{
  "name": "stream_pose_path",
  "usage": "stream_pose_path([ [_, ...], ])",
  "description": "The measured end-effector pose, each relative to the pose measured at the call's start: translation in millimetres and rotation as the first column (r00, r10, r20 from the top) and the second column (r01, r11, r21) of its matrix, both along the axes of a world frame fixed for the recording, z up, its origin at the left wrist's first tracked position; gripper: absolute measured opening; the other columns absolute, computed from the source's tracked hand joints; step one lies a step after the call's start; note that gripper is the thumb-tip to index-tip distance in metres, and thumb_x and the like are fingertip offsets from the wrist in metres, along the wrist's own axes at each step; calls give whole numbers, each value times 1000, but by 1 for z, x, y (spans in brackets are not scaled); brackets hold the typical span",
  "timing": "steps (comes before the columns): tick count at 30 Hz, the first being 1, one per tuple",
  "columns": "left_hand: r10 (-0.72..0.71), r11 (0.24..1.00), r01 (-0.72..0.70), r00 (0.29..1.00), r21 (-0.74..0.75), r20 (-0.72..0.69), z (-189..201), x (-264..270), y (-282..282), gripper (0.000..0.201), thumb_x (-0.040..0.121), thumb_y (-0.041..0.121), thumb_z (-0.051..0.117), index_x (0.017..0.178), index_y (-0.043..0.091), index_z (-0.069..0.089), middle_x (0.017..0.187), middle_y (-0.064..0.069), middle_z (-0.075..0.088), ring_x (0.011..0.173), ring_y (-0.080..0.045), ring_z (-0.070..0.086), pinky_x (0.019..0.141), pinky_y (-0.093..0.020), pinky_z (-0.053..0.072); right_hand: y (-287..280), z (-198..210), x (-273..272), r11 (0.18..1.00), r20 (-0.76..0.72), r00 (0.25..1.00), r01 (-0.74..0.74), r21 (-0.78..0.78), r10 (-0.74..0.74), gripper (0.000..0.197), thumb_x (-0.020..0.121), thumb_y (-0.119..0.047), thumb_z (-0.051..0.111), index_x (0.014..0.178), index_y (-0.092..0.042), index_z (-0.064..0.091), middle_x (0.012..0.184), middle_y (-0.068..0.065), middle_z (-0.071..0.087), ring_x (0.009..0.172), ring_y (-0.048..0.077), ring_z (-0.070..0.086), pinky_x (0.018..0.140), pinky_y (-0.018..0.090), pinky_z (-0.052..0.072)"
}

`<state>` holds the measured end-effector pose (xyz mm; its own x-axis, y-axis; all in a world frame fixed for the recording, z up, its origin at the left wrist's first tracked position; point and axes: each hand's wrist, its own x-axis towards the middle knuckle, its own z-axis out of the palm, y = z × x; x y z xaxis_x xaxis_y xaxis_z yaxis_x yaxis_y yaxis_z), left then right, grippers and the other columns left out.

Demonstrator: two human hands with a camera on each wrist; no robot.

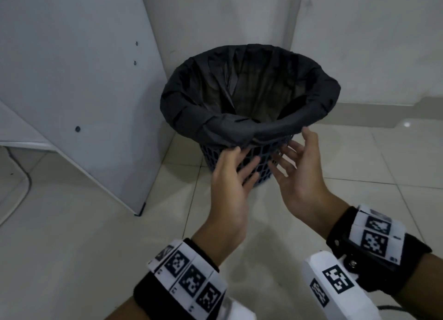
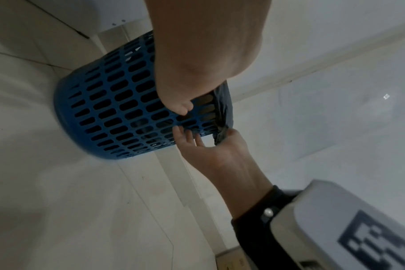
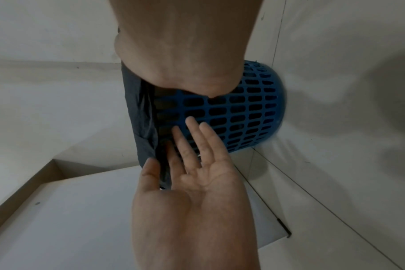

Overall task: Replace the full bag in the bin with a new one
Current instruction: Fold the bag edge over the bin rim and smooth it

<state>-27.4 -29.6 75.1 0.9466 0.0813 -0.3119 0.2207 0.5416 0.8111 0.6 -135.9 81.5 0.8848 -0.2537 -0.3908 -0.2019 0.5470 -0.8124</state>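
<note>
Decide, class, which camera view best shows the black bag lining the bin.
The head view: the black bag shows whole, open and folded over the rim. Both wrist views show only its hanging edge.

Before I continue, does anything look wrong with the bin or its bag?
Nothing stands out. The black bag is folded over the rim of the upright blue bin, and both hands are open near it.
</note>
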Motion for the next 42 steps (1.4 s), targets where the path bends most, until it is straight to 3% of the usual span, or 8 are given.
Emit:
stream_pose_path([
  [5,262,951,-255,965,177,-17,-14,12,19,34,103,27,47,136,24,54,126,1,63,109,-16,62,86,-31,53,9,-1,-5,999,5,1000,-13,-39,13,48,98,-50,46,128,-16,60,125,-1,62,114,18,61,100,36,50],
  [11,35,887,-74,995,456,92,-24,34,39,48,96,6,53,134,36,46,123,24,55,115,-1,54,89,-22,45,3,-7,-6,1000,39,999,-3,31,2,49,99,-50,39,131,-19,59,130,-6,63,120,15,59,108,37,44],
  [18,-153,839,74,983,539,103,-36,24,1,57,89,7,60,135,36,43,137,13,49,130,-12,47,110,-45,43,-20,-3,19,999,90,996,22,35,-25,54,99,-52,30,127,-19,62,126,-8,65,121,9,56,109,41,43],
  [24,-301,812,204,949,546,93,-39,23,-12,57,90,5,61,136,39,48,136,15,50,121,-8,52,102,-31,46,-41,-5,38,997,106,992,75,-9,-74,53,98,-51,28,129,-23,61,129,-9,64,123,7,54,101,38,44],
  [29,86,958,-93,996,272,40,-36,20,0,29,102,15,47,127,26,57,118,6,66,103,-9,64,83,-27,52,-34,-13,18,975,-28,980,192,-113,-197,40,102,-44,34,118,-17,58,115,-2,62,113,18,58,91,34,48],
  [32,260,960,-256,965,110,-20,-39,39,25,38,106,20,40,142,25,50,127,5,63,108,-16,64,80,-28,51,-5,-29,-4,995,-83,996,7,-103,-16,28,100,-20,39,121,-14,58,115,0,62,106,17,59,84,32,51],
  [38,-57,868,47,998,495,5,-36,70,53,72,90,-11,45,151,26,36,133,10,53,117,-12,56,86,-24,51,25,-40,-4,939,-60,972,-235,-251,227,54,95,9,41,141,-19,47,142,-4,50,125,17,52,101,37,49],
  [42,-114,809,52,991,585,70,-34,65,46,71,89,-10,54,149,23,35,133,7,52,104,-7,58,66,-11,51,21,-37,-5,955,-27,986,-169,-246,167,61,93,10,39,147,-20,41,142,-4,49,126,15,51,100,36,49],
])
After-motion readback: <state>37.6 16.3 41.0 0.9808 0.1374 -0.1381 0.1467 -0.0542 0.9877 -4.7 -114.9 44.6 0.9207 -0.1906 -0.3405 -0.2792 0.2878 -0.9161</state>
